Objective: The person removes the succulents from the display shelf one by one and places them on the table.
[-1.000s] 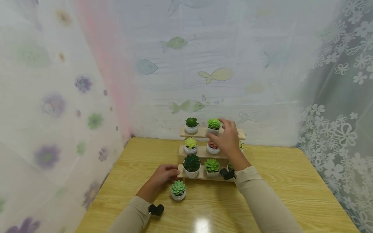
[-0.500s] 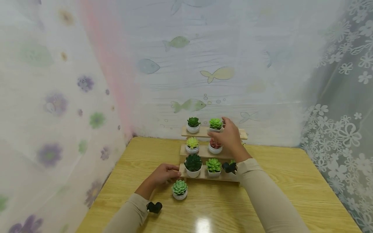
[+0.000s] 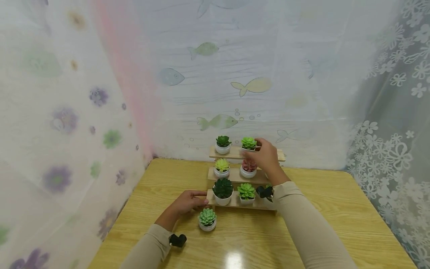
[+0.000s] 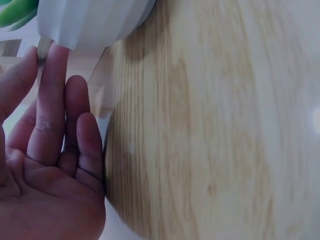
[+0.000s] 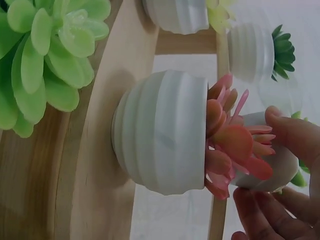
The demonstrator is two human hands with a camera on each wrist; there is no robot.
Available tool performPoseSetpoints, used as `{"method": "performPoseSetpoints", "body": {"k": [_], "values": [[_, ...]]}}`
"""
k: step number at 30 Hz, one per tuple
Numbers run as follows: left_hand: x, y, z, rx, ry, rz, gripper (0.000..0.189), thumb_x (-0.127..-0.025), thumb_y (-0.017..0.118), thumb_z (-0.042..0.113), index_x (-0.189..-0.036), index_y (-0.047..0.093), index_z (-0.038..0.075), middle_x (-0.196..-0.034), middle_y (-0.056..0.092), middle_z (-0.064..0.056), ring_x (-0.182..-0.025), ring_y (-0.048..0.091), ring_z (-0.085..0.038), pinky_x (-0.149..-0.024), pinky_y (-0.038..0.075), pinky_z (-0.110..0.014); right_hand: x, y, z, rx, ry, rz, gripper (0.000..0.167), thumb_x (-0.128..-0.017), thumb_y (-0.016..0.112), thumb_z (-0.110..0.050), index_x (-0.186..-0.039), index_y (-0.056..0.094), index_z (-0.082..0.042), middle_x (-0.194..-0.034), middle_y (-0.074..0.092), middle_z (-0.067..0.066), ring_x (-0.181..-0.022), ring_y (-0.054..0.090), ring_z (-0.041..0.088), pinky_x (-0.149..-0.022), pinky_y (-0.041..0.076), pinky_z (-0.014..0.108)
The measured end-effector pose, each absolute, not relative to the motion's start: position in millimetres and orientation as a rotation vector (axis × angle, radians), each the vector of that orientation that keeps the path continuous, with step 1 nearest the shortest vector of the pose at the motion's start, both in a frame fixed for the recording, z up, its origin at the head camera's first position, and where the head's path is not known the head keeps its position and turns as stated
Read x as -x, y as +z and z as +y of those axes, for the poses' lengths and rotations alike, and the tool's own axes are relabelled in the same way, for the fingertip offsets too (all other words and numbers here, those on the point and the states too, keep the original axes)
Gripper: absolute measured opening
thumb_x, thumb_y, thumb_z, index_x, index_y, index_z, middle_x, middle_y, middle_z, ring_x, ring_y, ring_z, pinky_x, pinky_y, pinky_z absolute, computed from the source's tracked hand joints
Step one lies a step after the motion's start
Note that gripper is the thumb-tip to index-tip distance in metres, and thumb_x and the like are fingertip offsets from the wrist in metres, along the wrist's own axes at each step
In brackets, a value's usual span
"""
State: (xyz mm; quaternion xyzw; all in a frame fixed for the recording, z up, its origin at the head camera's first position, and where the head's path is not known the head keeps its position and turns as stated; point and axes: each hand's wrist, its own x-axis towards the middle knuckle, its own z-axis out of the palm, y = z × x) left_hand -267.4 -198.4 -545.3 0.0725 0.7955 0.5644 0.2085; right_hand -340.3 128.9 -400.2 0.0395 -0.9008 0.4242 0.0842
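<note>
A pale, fish-printed curtain (image 3: 295, 123) hangs behind a wood-grain table (image 3: 342, 209). On the table is a three-tier stand (image 3: 234, 175), its shelves running left to right, with white pots (image 3: 223, 200) on every tier.

The right hand (image 3: 266, 156) reaches to the top shelf (image 3: 236, 152) and is the nearer hand to the lime plant (image 3: 249, 142). This plant is upright at that shelf, right of a dark green plant (image 3: 223, 142) and apart from it. Its long axis runs up and down, and the hand meets it crosswise from the right. The left hand (image 3: 186, 203) is lower and well apart from it, at the left end of the bottom shelf (image 3: 235, 202). A red plant (image 3: 248, 170) sits just below the right hand's grip, on the middle tier; a mint plant (image 3: 207, 218) stands on the table near the left hand.

The right fingers (image 5: 260, 210) and thumb are parted by the lime plant's pot (image 5: 275, 175), pinching it from opposite sides. Whether its base bears on the shelf is hidden. The left thumb and forefinger (image 4: 49, 105) pinch the bottom shelf's end; the other fingers curl loosely.
</note>
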Motion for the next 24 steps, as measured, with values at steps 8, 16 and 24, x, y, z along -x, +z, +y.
{"method": "performPoseSetpoints", "body": {"k": [8, 16, 24], "values": [[265.5, -542.5, -198.1, -0.182, 1.549, 2.227, 0.056, -0.098, 0.072, 0.035, -0.145, 0.06, 0.007, -0.104, 0.08, -0.007, -0.098, 0.075, -0.018, -0.09, 0.058, -0.041, 340.5, -400.4, 130.0, -0.097, 1.266, -2.677, 0.08, -0.087, 0.084, -0.04, -0.152, 0.05, -0.008, -0.129, 0.065, 0.017, -0.119, 0.061, 0.036, -0.102, 0.051, 0.056], [267.1, -543.3, -198.1, -0.192, 1.568, 2.211, 0.058, -0.099, 0.072, 0.032, -0.147, 0.057, 0.004, -0.106, 0.08, -0.009, -0.098, 0.076, -0.019, -0.09, 0.058, -0.041, 338.2, -400.5, 129.1, -0.069, 1.311, -2.637, 0.078, -0.086, 0.085, -0.04, -0.15, 0.053, -0.009, -0.132, 0.066, 0.015, -0.121, 0.061, 0.035, -0.102, 0.051, 0.055], [265.3, -541.8, -196.4, -0.184, 1.575, 2.219, 0.058, -0.098, 0.073, 0.032, -0.147, 0.058, 0.004, -0.103, 0.08, -0.01, -0.095, 0.076, -0.019, -0.089, 0.059, -0.041, 333.2, -396.0, 129.1, -0.082, 1.304, -2.601, 0.078, -0.085, 0.087, -0.04, -0.149, 0.054, -0.01, -0.132, 0.068, 0.014, -0.122, 0.063, 0.033, -0.101, 0.052, 0.054]]}}
